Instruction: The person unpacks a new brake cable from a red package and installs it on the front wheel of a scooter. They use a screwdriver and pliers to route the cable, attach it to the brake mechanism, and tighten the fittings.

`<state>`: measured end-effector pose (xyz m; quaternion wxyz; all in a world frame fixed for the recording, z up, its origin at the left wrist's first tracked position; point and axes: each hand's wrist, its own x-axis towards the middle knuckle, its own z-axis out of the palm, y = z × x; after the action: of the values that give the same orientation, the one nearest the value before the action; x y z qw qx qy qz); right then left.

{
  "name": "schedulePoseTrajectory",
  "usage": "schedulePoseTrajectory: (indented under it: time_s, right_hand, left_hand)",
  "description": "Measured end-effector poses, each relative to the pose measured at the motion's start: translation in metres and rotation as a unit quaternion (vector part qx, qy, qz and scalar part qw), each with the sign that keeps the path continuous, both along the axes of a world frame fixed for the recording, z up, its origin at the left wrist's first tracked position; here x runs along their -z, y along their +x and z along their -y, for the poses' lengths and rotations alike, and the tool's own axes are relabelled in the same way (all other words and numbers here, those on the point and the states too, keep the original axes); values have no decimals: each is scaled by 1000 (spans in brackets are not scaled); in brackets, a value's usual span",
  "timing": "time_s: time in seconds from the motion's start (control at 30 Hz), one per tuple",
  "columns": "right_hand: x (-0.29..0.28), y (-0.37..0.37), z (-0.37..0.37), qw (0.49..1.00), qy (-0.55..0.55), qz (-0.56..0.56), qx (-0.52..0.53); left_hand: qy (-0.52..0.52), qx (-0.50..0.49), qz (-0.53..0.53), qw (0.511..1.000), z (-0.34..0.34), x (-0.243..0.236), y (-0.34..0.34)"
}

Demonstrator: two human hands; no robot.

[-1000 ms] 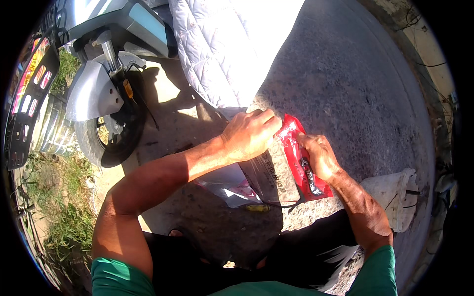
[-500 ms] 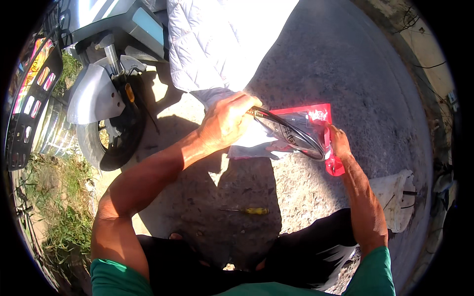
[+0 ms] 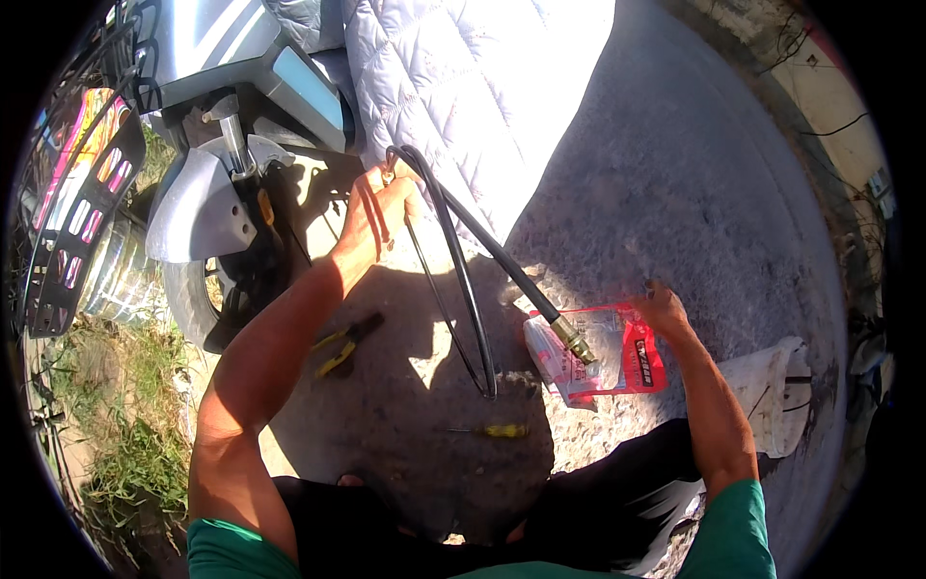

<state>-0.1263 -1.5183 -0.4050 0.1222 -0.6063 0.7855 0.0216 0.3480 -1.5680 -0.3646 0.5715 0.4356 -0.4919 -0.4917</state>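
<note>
My left hand (image 3: pixel 379 207), raised near the middle, is closed on a looped black cable (image 3: pixel 470 299), whose brass-coloured threaded end fitting (image 3: pixel 576 343) hangs down to the right over the package. My right hand (image 3: pixel 664 307) grips the top right corner of a red and clear plastic package (image 3: pixel 637 359), its fingertips partly blurred. On the ground below and left of the cable lie yellow-and-black pliers (image 3: pixel 340 354). A screwdriver with a yellow handle (image 3: pixel 506 431) lies lower, in front of my knees.
A scooter's front wheel with silver fender (image 3: pixel 198 198) stands at upper left, beside a black slotted rack (image 3: pixel 77 251). A pale quilted cover (image 3: pixel 473 68) hangs at the top. Grass (image 3: pixel 130 434) grows at left. A white bucket (image 3: pixel 776 396) is at right, on concrete ground (image 3: pixel 704 193).
The cable has come out of the package and hangs in loops from my left hand, which has moved up and left. The package and my right hand have moved lower. The pliers now show.
</note>
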Motion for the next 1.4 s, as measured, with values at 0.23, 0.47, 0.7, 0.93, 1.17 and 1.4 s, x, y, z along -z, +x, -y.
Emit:
schedulePoseTrajectory:
  time_s: [0.23, 0.47, 0.7, 0.93, 1.17, 1.4]
  right_hand:
    - [-114, 171, -65, 809, -104, 477, -328]
    - [-93, 158, -63, 713, -28, 681, -165]
    - [-98, 116, -34, 624, 141, 769, -14]
    - [-105, 135, -46, 917, 83, 334, -203]
    - [-76, 133, -37, 938, -115, 211, -248]
    - [-82, 124, -30, 704, 186, 683, -60]
  left_hand:
    - [165, 66, 56, 983, -26, 47, -35]
    - [289, 162, 150, 932, -43, 58, -69]
    - [297, 180, 252, 903, -39, 41, -64]
    - [353, 153, 220, 897, -26, 59, -34]
    - [387, 171, 99, 901, -31, 57, -38]
    - [223, 223, 125, 941, -29, 37, -44]
